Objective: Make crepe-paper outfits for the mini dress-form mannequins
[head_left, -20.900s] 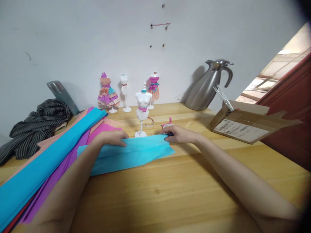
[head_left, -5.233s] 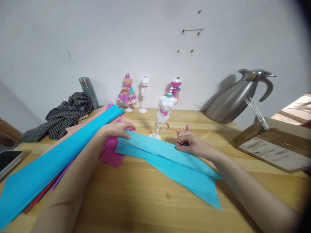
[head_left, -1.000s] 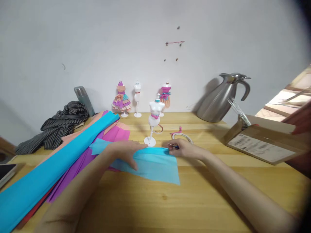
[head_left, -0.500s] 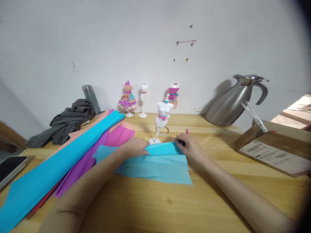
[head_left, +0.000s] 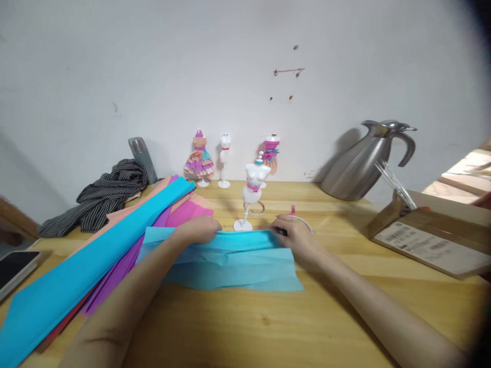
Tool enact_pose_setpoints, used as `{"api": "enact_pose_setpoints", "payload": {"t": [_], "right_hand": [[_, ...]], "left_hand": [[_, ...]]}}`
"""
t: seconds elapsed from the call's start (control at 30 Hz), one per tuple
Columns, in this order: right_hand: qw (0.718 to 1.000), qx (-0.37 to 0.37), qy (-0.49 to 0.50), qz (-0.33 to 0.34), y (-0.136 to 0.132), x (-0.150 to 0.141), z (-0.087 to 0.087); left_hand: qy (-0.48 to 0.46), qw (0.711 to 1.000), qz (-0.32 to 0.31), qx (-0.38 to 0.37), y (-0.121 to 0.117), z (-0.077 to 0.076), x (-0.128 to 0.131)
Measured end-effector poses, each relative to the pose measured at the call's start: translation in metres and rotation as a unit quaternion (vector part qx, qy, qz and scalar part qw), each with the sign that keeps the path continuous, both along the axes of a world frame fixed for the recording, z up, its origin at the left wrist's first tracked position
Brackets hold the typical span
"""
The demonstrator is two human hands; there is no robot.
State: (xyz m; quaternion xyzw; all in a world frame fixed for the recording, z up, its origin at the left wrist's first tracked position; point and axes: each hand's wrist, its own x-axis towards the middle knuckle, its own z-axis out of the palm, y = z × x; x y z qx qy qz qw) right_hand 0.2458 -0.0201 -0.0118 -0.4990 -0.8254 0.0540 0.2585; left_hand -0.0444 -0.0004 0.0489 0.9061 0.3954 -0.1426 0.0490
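Note:
A light blue sheet of tissue paper (head_left: 238, 263) lies on the wooden table (head_left: 268, 327) in front of me, its far edge folded up into a ridge. My left hand (head_left: 197, 229) pinches that folded edge near its left end. At the right end, my right hand (head_left: 293, 237) is closed on the same edge, with a thin dark tool poking out between the fingers. A small white mannequin (head_left: 252, 191) with a pink band stands just behind the paper.
Long rolls of blue, purple and pink paper (head_left: 92, 268) lie at left, beside a striped cloth (head_left: 97, 197), a grey flask (head_left: 142, 159) and a phone (head_left: 13, 266). Three dressed mini mannequins (head_left: 224, 156) stand at the wall. A steel jug (head_left: 362, 161) and a cardboard box (head_left: 425, 232) are at right.
Both hands have drawn the folded far edge of the blue sheet slightly toward me and flattened it; my left hand shifted a little left along the fold.

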Motion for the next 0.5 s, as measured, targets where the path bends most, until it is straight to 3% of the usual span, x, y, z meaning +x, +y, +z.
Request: {"api": "enact_pose_setpoints", "payload": {"t": [0.13,0.33,0.4,0.5], "right_hand": [[1.0,-0.007,-0.013,0.001,0.001,-0.001,-0.001],[0.997,-0.049,0.052,-0.007,0.002,0.003,0.003],[0.993,-0.101,0.057,0.028,-0.002,0.001,0.009],[0.967,-0.208,0.026,0.147,-0.011,-0.004,0.017]], "left_hand": [[0.012,1.0,-0.004,-0.014,-0.001,0.0,0.001],[0.006,1.0,0.016,0.0,-0.001,-0.001,0.0],[-0.003,1.0,0.015,-0.011,0.002,-0.003,0.0],[-0.02,0.999,0.01,-0.027,0.006,-0.008,-0.002]]}}
